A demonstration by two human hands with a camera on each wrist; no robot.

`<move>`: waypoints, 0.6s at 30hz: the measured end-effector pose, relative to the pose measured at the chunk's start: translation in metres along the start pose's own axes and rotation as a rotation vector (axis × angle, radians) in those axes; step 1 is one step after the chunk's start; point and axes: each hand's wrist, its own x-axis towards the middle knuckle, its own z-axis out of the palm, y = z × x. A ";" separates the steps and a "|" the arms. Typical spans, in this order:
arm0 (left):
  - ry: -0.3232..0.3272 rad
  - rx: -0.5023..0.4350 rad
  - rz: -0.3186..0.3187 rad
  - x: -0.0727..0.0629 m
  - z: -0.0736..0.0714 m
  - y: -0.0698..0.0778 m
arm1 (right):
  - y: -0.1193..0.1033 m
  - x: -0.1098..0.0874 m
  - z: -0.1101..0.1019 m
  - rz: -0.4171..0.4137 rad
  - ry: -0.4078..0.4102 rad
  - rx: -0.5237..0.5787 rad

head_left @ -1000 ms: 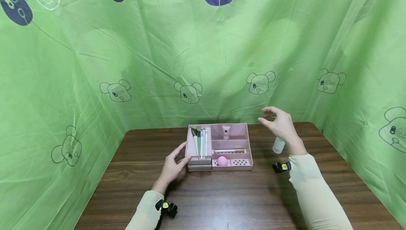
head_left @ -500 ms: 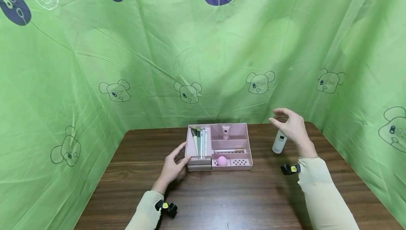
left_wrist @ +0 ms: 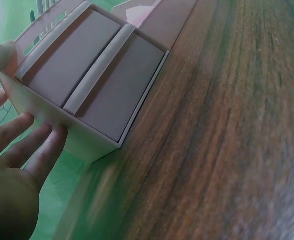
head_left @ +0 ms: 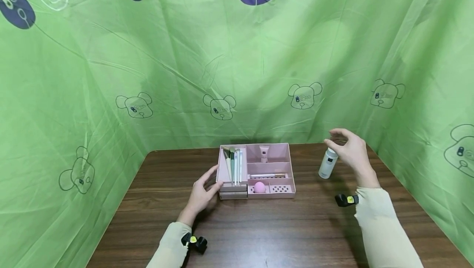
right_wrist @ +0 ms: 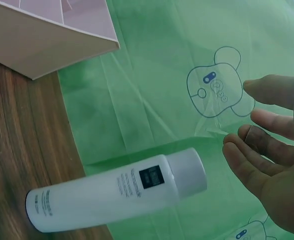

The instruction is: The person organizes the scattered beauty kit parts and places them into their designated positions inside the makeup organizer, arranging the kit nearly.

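Observation:
A pink desk organizer (head_left: 272, 196) stands on the table, with two drawers (left_wrist: 124, 87) at its front left. My left hand (head_left: 200, 196) rests at its left side; in the left wrist view the fingertips touch the side wall and the thumb lies near the top front corner. A white bottle (head_left: 327, 166) with a white cap and a dark square label stands upright to the right of the organizer. Just above and beside its cap is my right hand (head_left: 352, 151), fingers loosely bent. The right wrist view shows a gap between these fingers and the bottle (right_wrist: 102, 195).
Makeup brushes (head_left: 232, 167) lie in the organizer's left tray. Its other compartments hold a small pink tube (head_left: 263, 155), a slim pen-like stick (head_left: 267, 175) and a pink ball (head_left: 259, 187). Green cloth (head_left: 222, 66) hangs behind and beside the wooden table (head_left: 252, 235).
My right hand has moved to the right and slightly down, away from the bottle's left side, so more of the bottle shows. My left hand stays at the organizer.

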 end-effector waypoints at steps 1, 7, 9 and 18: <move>-0.001 0.002 0.002 0.000 0.000 0.000 | 0.001 0.000 0.000 0.000 0.003 -0.006; -0.003 -0.002 0.003 -0.001 0.000 -0.002 | 0.006 -0.002 -0.004 -0.017 0.031 -0.031; -0.002 -0.007 0.006 -0.001 0.000 -0.003 | 0.008 -0.003 -0.005 -0.028 0.041 -0.032; 0.000 0.001 0.013 0.001 0.000 -0.001 | 0.020 -0.003 -0.002 -0.001 0.048 -0.035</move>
